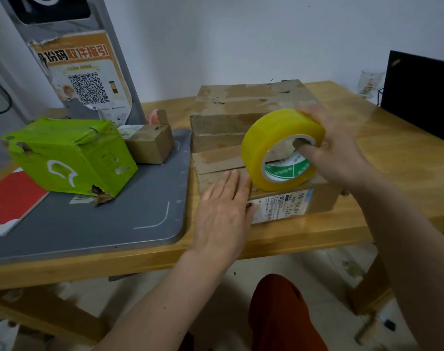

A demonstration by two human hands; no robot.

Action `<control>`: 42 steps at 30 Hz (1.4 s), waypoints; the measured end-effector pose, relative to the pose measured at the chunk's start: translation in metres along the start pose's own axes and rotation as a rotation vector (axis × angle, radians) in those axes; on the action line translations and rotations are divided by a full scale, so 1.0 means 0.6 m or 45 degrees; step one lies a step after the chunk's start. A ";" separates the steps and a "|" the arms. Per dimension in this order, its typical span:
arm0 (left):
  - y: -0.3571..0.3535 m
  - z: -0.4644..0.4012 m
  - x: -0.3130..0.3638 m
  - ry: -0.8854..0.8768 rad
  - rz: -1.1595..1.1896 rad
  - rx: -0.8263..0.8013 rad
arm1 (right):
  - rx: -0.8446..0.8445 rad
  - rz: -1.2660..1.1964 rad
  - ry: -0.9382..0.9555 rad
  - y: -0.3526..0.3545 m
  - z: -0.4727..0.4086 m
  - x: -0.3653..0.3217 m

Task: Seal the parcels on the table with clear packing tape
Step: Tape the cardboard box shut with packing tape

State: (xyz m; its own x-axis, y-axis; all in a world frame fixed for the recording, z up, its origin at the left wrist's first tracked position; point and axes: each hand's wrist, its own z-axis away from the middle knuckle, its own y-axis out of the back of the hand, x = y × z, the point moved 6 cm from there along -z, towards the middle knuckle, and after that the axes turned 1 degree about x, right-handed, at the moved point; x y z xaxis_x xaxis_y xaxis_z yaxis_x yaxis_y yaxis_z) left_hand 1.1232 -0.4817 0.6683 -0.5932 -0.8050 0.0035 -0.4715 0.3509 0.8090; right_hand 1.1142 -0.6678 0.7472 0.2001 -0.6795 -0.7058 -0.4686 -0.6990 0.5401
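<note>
Gripping a yellowish roll of clear packing tape [279,150] in right hand [335,148], thumb through its core, atop brown cardboard parcel [319,198] on wooden table [393,153], left hand [222,214] flat, fingers straight, pressing parcel's near corner

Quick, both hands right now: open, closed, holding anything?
Left hand: open, fingers straight, pressing flat on the front cardboard box.
Right hand: closed on the tape roll, thumb inside its core.

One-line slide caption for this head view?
Right hand holds the tape roll upright on a cardboard box while the left hand presses flat on it.
</note>
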 end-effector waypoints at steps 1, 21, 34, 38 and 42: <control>0.000 0.001 0.000 0.004 -0.020 -0.008 | -0.004 0.011 -0.001 0.000 -0.002 0.001; -0.003 -0.005 0.053 -0.024 0.023 -0.322 | 0.255 -0.261 -0.310 -0.034 0.033 0.060; 0.005 -0.006 0.049 -0.136 0.093 -0.312 | 0.289 -0.182 -0.257 0.048 0.017 0.081; 0.007 -0.007 0.049 -0.090 0.079 -0.360 | 0.246 -0.117 -0.236 0.050 0.012 0.085; 0.003 -0.019 0.073 -0.024 0.060 -0.453 | 0.345 -0.227 -0.305 0.048 0.020 0.090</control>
State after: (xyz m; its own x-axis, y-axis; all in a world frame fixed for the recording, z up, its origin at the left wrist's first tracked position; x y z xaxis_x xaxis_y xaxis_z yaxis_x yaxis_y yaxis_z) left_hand 1.1037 -0.5215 0.6767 -0.6223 -0.7819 0.0371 -0.1889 0.1960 0.9622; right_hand 1.1012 -0.7221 0.7195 0.1073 -0.4593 -0.8818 -0.6609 -0.6955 0.2818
